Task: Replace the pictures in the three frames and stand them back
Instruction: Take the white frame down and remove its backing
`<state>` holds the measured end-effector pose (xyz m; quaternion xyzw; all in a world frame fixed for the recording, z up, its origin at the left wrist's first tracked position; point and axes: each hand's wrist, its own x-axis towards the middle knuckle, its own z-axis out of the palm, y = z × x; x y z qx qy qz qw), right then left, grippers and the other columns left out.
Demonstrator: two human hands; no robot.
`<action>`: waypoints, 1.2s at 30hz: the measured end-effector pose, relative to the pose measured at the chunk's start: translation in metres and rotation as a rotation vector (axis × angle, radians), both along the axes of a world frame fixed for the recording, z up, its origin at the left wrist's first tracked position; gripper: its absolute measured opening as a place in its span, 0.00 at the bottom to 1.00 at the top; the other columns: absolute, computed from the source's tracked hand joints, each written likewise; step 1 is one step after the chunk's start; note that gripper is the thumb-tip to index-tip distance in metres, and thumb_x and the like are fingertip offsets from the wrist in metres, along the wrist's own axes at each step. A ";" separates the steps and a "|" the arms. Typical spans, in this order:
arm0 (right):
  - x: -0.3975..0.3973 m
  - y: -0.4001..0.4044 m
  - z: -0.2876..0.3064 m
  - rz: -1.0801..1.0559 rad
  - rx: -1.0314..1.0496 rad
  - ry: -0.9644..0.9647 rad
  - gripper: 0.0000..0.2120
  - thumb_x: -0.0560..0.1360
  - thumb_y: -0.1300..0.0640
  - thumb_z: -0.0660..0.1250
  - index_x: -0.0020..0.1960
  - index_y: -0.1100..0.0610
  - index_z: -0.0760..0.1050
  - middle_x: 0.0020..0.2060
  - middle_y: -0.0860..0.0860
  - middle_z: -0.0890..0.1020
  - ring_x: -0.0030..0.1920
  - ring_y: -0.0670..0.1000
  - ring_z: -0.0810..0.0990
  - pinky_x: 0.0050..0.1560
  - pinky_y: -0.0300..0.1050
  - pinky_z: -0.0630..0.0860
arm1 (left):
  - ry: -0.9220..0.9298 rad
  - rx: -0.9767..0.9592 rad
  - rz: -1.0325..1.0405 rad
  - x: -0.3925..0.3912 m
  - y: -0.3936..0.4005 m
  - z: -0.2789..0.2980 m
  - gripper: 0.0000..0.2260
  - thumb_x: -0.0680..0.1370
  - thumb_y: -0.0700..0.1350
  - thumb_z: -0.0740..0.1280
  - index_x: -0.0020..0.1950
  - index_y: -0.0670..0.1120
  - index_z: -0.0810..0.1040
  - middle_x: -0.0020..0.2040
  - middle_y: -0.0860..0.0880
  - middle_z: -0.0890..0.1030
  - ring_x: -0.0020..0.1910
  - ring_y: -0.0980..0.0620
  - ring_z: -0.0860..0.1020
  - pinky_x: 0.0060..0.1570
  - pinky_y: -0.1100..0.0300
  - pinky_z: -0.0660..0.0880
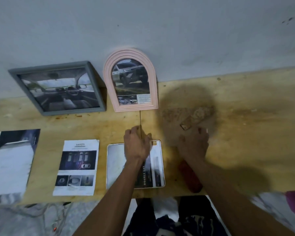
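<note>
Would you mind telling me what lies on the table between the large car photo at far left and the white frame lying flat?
The head view shows one printed sheet headed SAFETY.

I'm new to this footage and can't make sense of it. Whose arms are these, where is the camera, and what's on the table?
There is no machine here: a person wears one camera on the head, looking down at their own bare arms.

On the wooden table, a grey frame and a pink arched frame lean against the wall, both showing car pictures. Nearer the person lie a blurred print, a sheet headed SAFETY and a white frame lying flat.

The left hand rests over the white frame's top edge, fingers curled; the blur hides any grip. The right hand lies on the table beside it, above a red object; what it holds, if anything, is unclear.
</note>
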<state>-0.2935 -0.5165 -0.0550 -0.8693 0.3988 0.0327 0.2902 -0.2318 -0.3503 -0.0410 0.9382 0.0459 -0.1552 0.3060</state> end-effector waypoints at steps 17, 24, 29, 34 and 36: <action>-0.062 0.149 -0.021 0.307 -0.073 0.108 0.30 0.76 0.45 0.65 0.75 0.49 0.59 0.72 0.48 0.63 0.68 0.55 0.59 0.62 0.55 0.68 | 0.035 0.209 -0.166 -0.018 0.147 -0.032 0.22 0.78 0.54 0.68 0.68 0.45 0.73 0.64 0.39 0.72 0.64 0.38 0.72 0.61 0.44 0.75; -0.061 0.150 -0.029 0.287 -0.076 0.105 0.30 0.74 0.46 0.67 0.73 0.48 0.60 0.71 0.49 0.62 0.68 0.56 0.57 0.59 0.57 0.69 | 0.045 0.208 -0.184 -0.015 0.143 -0.039 0.22 0.79 0.55 0.67 0.70 0.48 0.72 0.66 0.41 0.69 0.65 0.39 0.71 0.61 0.45 0.74; -0.061 0.149 -0.028 0.289 -0.077 0.108 0.30 0.75 0.47 0.67 0.73 0.48 0.60 0.72 0.48 0.60 0.68 0.57 0.56 0.60 0.58 0.68 | 0.028 0.148 -0.106 -0.009 0.138 -0.040 0.20 0.78 0.53 0.69 0.66 0.43 0.76 0.66 0.40 0.68 0.67 0.39 0.68 0.65 0.47 0.70; -0.060 0.150 -0.030 0.289 -0.078 0.115 0.31 0.74 0.48 0.68 0.73 0.48 0.60 0.73 0.48 0.59 0.68 0.57 0.56 0.61 0.57 0.67 | 0.007 0.114 -0.049 -0.008 0.133 -0.034 0.18 0.77 0.52 0.70 0.62 0.44 0.77 0.65 0.41 0.69 0.66 0.40 0.66 0.63 0.48 0.68; -0.060 0.149 -0.030 0.301 -0.092 0.121 0.31 0.74 0.48 0.68 0.73 0.48 0.60 0.73 0.49 0.59 0.68 0.57 0.56 0.61 0.57 0.68 | -0.028 0.089 -0.019 -0.011 0.132 -0.031 0.17 0.76 0.53 0.71 0.60 0.45 0.76 0.63 0.42 0.71 0.64 0.41 0.67 0.61 0.48 0.69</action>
